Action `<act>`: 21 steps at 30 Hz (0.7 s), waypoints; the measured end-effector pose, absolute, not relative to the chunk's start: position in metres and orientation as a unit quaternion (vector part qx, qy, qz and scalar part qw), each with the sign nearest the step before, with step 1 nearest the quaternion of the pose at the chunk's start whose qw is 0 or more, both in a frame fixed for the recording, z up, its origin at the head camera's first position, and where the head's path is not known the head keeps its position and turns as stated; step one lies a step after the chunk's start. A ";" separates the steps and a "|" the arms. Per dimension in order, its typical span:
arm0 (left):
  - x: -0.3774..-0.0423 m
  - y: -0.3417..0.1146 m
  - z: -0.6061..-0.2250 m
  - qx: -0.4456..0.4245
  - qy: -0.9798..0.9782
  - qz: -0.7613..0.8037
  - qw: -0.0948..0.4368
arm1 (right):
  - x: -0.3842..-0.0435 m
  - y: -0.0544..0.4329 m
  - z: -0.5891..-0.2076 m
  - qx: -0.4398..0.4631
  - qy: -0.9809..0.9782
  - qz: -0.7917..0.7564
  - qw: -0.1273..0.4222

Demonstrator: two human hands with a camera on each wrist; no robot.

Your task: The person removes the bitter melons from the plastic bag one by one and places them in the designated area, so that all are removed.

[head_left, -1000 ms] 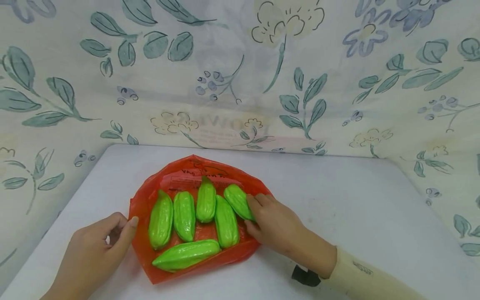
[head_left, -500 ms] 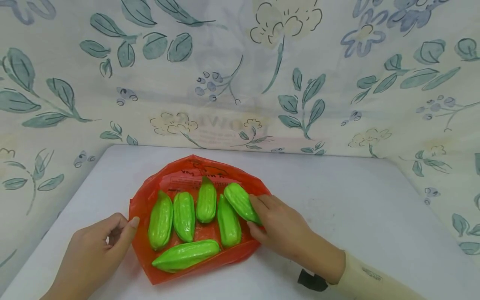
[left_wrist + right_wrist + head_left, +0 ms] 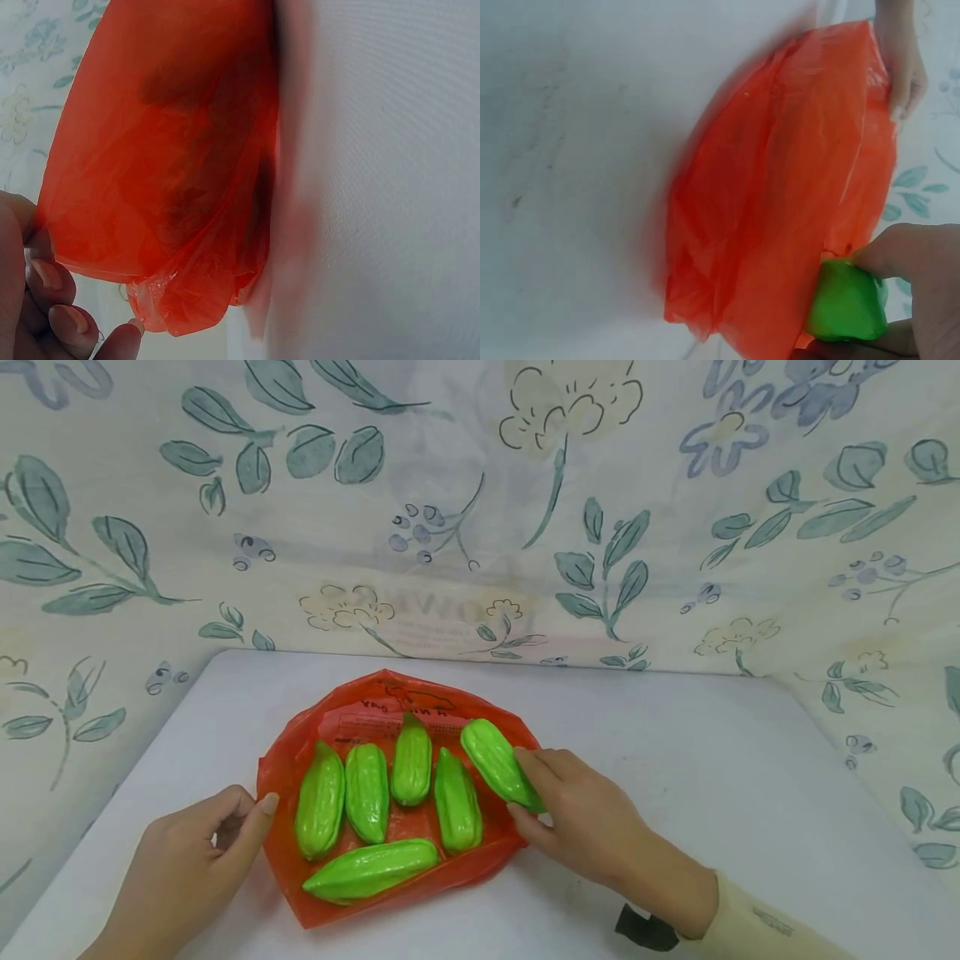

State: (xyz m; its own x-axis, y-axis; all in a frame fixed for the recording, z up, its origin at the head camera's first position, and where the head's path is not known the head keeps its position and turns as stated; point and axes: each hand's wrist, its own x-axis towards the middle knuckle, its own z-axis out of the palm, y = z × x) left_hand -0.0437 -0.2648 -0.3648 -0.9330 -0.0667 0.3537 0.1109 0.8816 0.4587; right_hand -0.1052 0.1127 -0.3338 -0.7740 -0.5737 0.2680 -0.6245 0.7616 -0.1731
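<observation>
A red plastic bag [image 3: 487, 868] lies spread on the table with its mouth open. Inside it are several bright green, ridged, elongated fruits, like star fruit; one fruit [image 3: 371, 870] lies sideways at the front. My left hand [image 3: 183, 864] pinches the bag's left edge between thumb and fingers. In the left wrist view its fingertips [image 3: 69, 319] show beside the bag's rim. At the bag's right side my right hand [image 3: 592, 822] grips a green ridged fruit [image 3: 495, 760] by its near end, tilted, over the bag's right edge. In the right wrist view the fruit's end [image 3: 847, 304] shows between thumb and fingers.
The white table [image 3: 712, 760] spreads to the right of the bag. A floral curtain [image 3: 450, 510] stands behind and along both sides. A black strap [image 3: 647, 928] shows under the right wrist, by a cream sleeve [image 3: 765, 918].
My right hand has moved to the right and drawn the gripped fruit away from the others. The fruit beside it has shifted slightly right. My left hand has stayed in place.
</observation>
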 end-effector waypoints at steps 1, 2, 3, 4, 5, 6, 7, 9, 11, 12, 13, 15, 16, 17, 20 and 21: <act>-0.044 -0.265 -0.365 -0.011 -0.953 -0.243 0.182 | -0.105 0.114 -0.334 0.321 -0.933 0.126 0.101; -0.044 -0.265 -0.365 -0.009 -0.953 -0.243 0.179 | -0.105 0.116 -0.333 0.320 -0.933 0.125 0.102; -0.044 -0.265 -0.365 -0.008 -0.954 -0.243 0.175 | -0.104 0.118 -0.333 0.319 -0.934 0.126 0.103; -0.044 -0.265 -0.364 -0.006 -0.955 -0.243 0.172 | -0.104 0.119 -0.332 0.319 -0.933 0.127 0.106; -0.044 -0.265 -0.364 -0.005 -0.955 -0.243 0.169 | -0.104 0.122 -0.331 0.317 -0.933 0.128 0.109; -0.044 -0.265 -0.364 -0.004 -0.956 -0.242 0.165 | -0.103 0.124 -0.330 0.314 -0.934 0.128 0.113; -0.044 -0.265 -0.364 -0.002 -0.957 -0.241 0.161 | -0.103 0.127 -0.330 0.311 -0.934 0.128 0.118; -0.044 -0.265 -0.364 -0.001 -0.958 -0.241 0.158 | -0.104 0.132 -0.328 0.307 -0.934 0.128 0.130; -0.044 -0.265 -0.364 -0.004 -0.957 -0.241 0.161 | -0.106 0.137 -0.328 0.300 -0.935 0.128 0.141; -0.044 -0.265 -0.364 -0.005 -0.957 -0.241 0.163 | -0.106 0.140 -0.328 0.296 -0.935 0.130 0.144; -0.044 -0.265 -0.365 -0.007 -0.956 -0.242 0.166 | -0.107 0.143 -0.328 0.293 -0.935 0.133 0.148; -0.045 -0.265 -0.365 -0.013 -0.954 -0.243 0.177 | -0.108 0.148 -0.329 0.285 -0.936 0.141 0.150; -0.045 -0.265 -0.365 -0.016 -0.953 -0.243 0.182 | -0.109 0.150 -0.330 0.282 -0.936 0.146 0.150; -0.045 -0.265 -0.365 -0.018 -0.952 -0.244 0.186 | -0.109 0.153 -0.331 0.278 -0.937 0.151 0.150; -0.046 -0.264 -0.366 -0.023 -0.949 -0.245 0.195 | -0.111 0.159 -0.334 0.268 -0.938 0.158 0.150; -0.046 -0.264 -0.366 -0.023 -0.950 -0.245 0.195 | -0.111 0.161 -0.334 0.264 -0.939 0.160 0.149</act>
